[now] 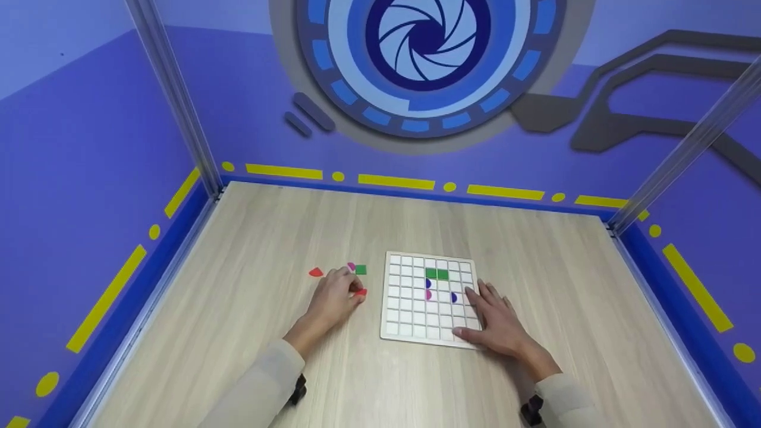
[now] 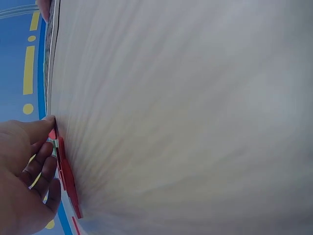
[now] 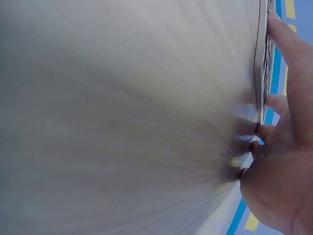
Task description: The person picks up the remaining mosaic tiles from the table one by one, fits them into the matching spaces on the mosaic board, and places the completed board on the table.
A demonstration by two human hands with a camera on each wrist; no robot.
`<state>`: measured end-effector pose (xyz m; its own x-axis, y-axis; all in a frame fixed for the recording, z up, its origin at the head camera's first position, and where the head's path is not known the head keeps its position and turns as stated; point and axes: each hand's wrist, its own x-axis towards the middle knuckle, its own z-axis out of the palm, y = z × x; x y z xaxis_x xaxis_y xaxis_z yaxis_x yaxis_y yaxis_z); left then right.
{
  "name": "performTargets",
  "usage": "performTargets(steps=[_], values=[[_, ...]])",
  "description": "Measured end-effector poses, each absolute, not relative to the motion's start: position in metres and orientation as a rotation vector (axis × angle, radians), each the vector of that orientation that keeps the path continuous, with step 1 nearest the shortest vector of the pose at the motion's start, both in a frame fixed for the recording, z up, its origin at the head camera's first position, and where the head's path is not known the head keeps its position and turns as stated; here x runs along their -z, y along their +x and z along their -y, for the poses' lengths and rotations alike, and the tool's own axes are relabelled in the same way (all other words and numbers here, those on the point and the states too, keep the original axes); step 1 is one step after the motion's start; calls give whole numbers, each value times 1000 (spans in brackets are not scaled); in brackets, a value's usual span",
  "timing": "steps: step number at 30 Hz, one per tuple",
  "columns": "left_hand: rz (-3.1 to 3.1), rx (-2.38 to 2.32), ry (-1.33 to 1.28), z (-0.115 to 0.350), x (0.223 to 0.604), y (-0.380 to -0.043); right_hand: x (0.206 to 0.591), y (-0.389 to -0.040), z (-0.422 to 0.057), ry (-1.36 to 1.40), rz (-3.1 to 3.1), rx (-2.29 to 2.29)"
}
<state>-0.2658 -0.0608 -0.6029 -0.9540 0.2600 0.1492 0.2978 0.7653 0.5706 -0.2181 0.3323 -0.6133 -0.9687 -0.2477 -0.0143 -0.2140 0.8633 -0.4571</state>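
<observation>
My left hand [image 1: 333, 295] pinches a small flat red piece [image 1: 362, 292] just left of the white grid board [image 1: 387, 297]. The left wrist view shows the thumb and finger on that red piece [image 2: 52, 133]. My right hand [image 1: 500, 324] rests on the board's right edge, fingers spread, thumb over the lower right squares. On the grid are green squares [image 1: 431, 273], two dark blue half-rounds, one of them at the right [image 1: 454, 297], and a magenta piece [image 1: 428, 295]. Right-hand fingertips touch board and tabletop in the right wrist view.
Beyond the left hand lie a loose red piece [image 1: 315, 272], a magenta piece [image 1: 351, 266] and a green square [image 1: 361, 270] on the wooden tabletop [image 1: 285, 226]. Further red pieces [image 2: 68, 178] show beside the left fingers. Blue-purple walls [image 1: 250, 119] enclose the table's back and sides.
</observation>
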Motion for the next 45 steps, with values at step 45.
performTargets(steps=[45], values=[[2872, 1355, -543, -28, 584, -269, 611, -219, -333, -349, -2915, 745]])
